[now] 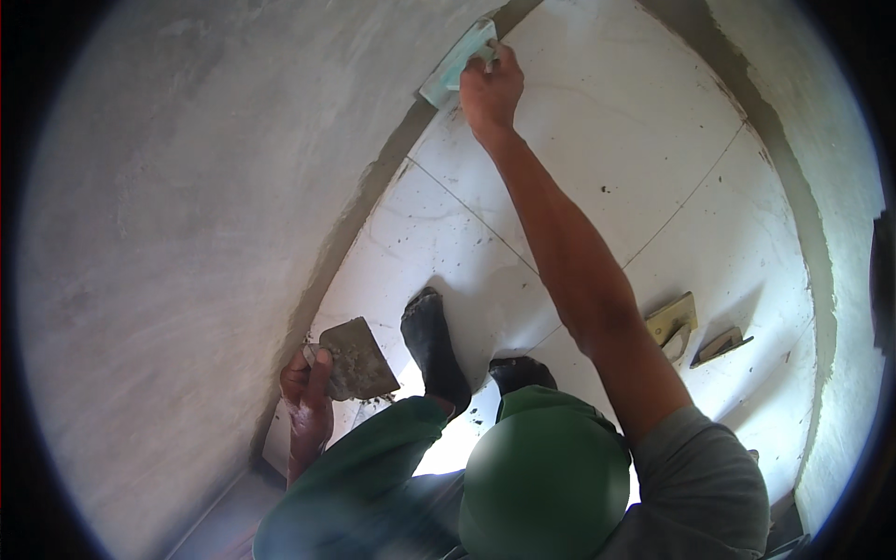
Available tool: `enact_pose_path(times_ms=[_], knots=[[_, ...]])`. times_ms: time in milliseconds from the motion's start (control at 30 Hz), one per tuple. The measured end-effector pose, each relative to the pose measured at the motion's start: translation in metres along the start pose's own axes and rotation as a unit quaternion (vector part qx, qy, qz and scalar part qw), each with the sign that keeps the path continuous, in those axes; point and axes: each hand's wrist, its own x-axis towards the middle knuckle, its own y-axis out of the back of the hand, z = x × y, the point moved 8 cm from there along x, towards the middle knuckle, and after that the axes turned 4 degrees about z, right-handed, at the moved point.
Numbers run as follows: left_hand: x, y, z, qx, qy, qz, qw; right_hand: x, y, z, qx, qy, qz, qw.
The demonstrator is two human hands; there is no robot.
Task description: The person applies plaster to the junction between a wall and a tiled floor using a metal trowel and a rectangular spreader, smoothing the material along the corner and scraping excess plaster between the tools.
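Observation:
My right hand (492, 93), arm stretched toward the upper middle, is closed on a pale green flat trowel (446, 65) that lies along the grey band (366, 191) at the foot of the left wall. My left hand (308, 383), low at the left beside that wall, grips a square metal blade (359, 359) by its near end; grey mortar is smeared and heaped on it, with crumbs on the white tiles below.
Two hand tools (668, 322) (721, 345) rest on the tiled floor (607, 112) at my right. A grey plastered wall (159, 215) rises at the left, another (845, 243) at the right. My dark-covered feet (429, 341) and green-clad knees (546, 467) are below.

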Motion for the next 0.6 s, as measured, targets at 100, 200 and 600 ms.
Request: enact_pose_path(times_ms=[100,200,600], knots=[[0.000,-0.014,0.013,-0.033,-0.031,0.030,0.999,-0.062,-0.013,0.012,-0.111,0.093,0.025,0.989],[0.003,-0.017,0.017,-0.041,-0.035,0.050,0.997,-0.210,-0.030,-0.004,-0.106,0.063,-0.032,0.992],[0.021,-0.052,0.047,0.077,-0.071,-0.048,0.993,-0.020,0.063,-0.092,-0.108,0.046,-0.090,0.989]])
